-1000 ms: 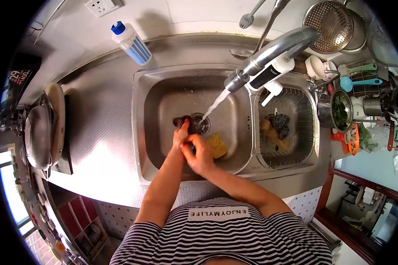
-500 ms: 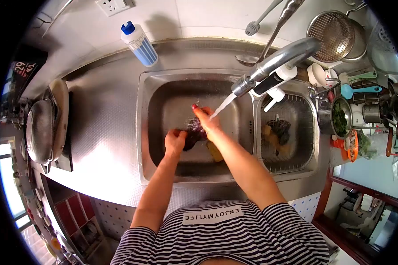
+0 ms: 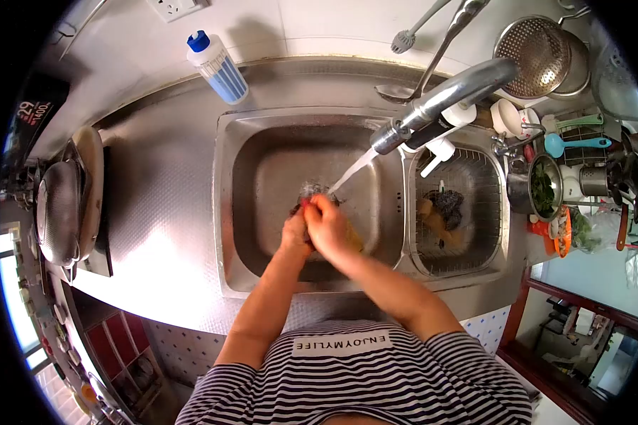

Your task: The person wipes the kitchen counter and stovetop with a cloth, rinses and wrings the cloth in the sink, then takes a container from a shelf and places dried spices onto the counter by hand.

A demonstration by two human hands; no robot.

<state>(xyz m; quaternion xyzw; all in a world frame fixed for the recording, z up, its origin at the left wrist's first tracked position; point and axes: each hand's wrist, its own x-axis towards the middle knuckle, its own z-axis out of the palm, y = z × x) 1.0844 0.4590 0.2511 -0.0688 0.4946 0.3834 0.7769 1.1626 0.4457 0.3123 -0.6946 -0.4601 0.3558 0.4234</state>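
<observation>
My left hand (image 3: 298, 232) and my right hand (image 3: 327, 225) are pressed together over the large sink basin (image 3: 262, 152), both with fingers closed. Between them is a dark purplish thing, nearly all hidden now; its kind cannot be made out. Water from the faucet (image 3: 432, 99) runs down just beyond my right fingers and splashes there. A yellow thing (image 3: 353, 237) lies on the basin floor beside my right wrist, partly covered by it.
In the smaller basin's wire basket lie a dark scourer-like clump (image 3: 448, 205) and brownish pieces (image 3: 436, 221). A blue-capped bottle (image 3: 223, 74) stands behind the sink. Strainers and pans (image 3: 67, 205) lean at left. On the right sits a pot of green leaves (image 3: 546, 188).
My hands have come together, the left moving right and the right drawing back toward me. The dark thing, visible between them before, is now mostly covered. The view has shifted slightly.
</observation>
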